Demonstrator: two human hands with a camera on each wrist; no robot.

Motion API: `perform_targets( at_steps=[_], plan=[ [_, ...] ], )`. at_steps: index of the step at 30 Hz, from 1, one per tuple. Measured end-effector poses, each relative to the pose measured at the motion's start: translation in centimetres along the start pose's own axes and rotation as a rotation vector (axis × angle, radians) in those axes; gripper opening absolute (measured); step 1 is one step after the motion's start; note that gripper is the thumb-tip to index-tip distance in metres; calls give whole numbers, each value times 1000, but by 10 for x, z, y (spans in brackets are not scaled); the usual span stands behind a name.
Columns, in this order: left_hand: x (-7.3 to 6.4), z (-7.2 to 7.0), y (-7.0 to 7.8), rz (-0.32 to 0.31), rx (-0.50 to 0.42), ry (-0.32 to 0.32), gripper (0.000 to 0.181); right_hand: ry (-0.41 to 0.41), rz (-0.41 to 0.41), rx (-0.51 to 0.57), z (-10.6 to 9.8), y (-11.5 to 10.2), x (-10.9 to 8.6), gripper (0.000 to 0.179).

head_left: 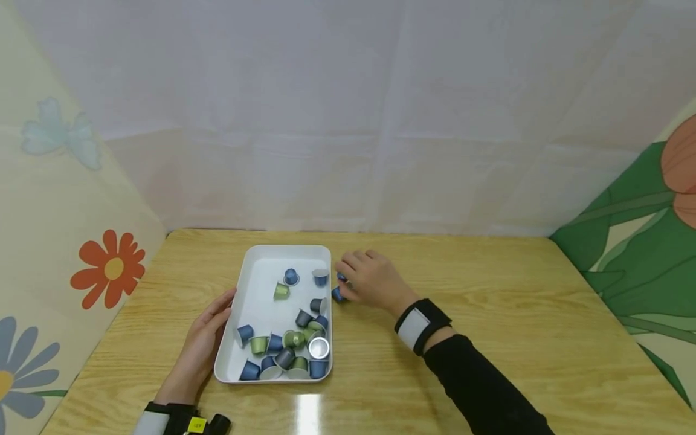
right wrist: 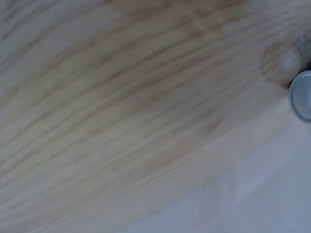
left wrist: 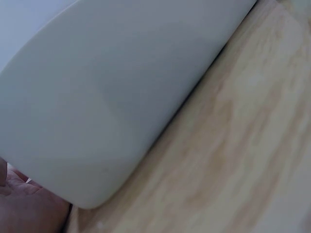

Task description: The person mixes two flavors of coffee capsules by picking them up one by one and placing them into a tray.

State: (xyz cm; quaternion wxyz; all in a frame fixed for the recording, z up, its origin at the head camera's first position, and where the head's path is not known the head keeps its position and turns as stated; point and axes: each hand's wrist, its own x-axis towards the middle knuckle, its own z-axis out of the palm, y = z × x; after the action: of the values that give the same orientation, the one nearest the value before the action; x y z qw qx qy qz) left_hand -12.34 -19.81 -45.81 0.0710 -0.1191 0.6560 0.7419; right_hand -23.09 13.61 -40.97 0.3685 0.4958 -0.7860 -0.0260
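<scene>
A white rectangular tray [head_left: 272,266] lies on the wooden table with several blue, green and dark grey coffee capsules in it, most at its near end. My left hand [head_left: 203,338] rests along the tray's left side, fingers extended against the outer wall. Just beyond the tray's right rim, my right hand [head_left: 377,281] has its fingers bent over a blue coffee capsule [head_left: 341,277], pinching it between fingertips and thumb. A second blue capsule [head_left: 338,294] lies by the thumb, beside the rim. The right wrist view catches a capsule's round silvery lid [right wrist: 303,96] at its right edge.
The wooden table [head_left: 489,302] extends to the right of the tray and ends at a white cloth backdrop [head_left: 348,151]. Flower-printed panels stand at left and right. In the left wrist view the tray's outer wall [left wrist: 112,97] fills much of the frame.
</scene>
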Motion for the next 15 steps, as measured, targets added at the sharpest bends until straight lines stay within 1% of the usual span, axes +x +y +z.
perform_targets(
  at_steps=[8, 10, 15],
  plan=[
    [0, 0, -1, 0, 6, 2, 47, 56, -91, 53, -5, -22, 10, 22],
    [0, 0, -1, 4, 5, -1, 47, 65, -120, 51, -8, -29, 15, 22],
    [1, -1, -1, 6, 4, -6, 47, 85, -197, 86, -16, -46, 30, 24]
  ],
)
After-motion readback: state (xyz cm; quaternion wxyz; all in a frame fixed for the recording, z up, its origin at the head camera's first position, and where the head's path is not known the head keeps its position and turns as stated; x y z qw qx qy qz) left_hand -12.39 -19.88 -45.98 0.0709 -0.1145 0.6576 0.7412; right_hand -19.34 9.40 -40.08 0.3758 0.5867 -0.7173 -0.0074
